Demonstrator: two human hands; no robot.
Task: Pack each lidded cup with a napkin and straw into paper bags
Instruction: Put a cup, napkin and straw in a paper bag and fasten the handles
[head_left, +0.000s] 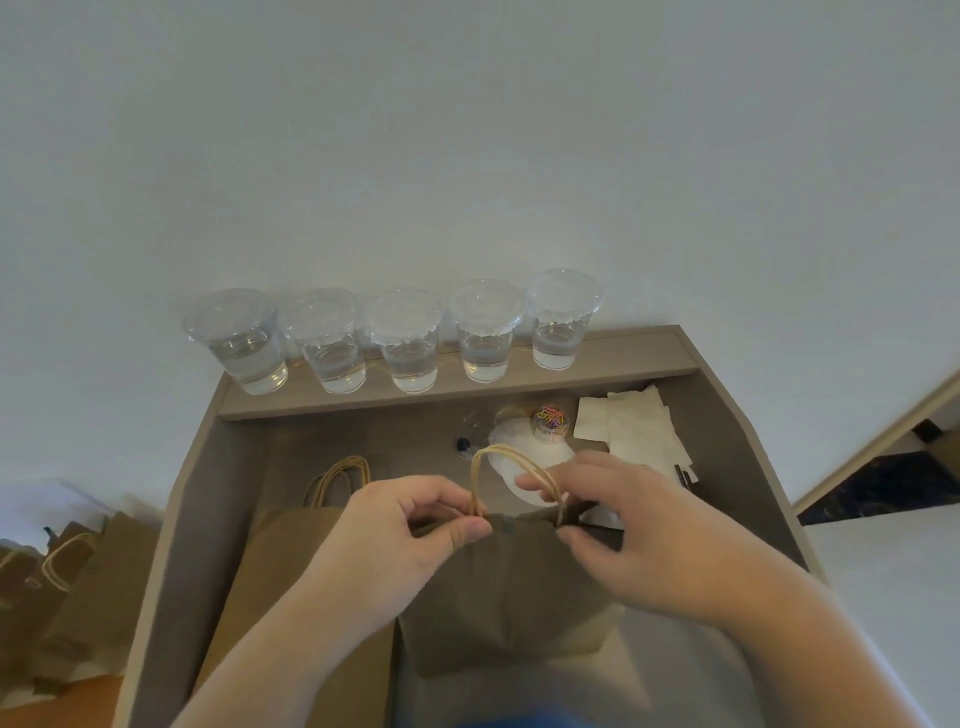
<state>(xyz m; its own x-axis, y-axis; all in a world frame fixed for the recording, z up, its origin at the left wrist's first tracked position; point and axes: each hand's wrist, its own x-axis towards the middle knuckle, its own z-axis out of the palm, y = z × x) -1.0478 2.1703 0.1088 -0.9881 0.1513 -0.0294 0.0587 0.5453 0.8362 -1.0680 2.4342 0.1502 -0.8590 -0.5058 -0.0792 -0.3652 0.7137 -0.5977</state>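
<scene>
Grey-brown desk (737, 467) against a white wall (467, 156), seen from above. Brown paper bag (498, 597) lies at the near edge, mouth away from the person, twine handles (498, 460) arching up. Left hand (415, 525) pinches the rim by the left handle base, thumb on top. Right hand (639, 530) pinches the rim by the right handle base, fingers curled over it. Step in hand, as judged: opening the mouth. Pull the two rim layers apart evenly, keep clear of the handles so the glue tabs do not tear, then square the base so the bag stands. Second bag (280, 561) lies flat just left. Napkins (634, 426) sit back right, beside a jar of coloured paper clips (550, 422). Five lidded cups (410, 343) of clear liquid stand upright on the rear ledge (623, 358). No straw made out. More bags (78, 582) rest on the floor at left.
</scene>
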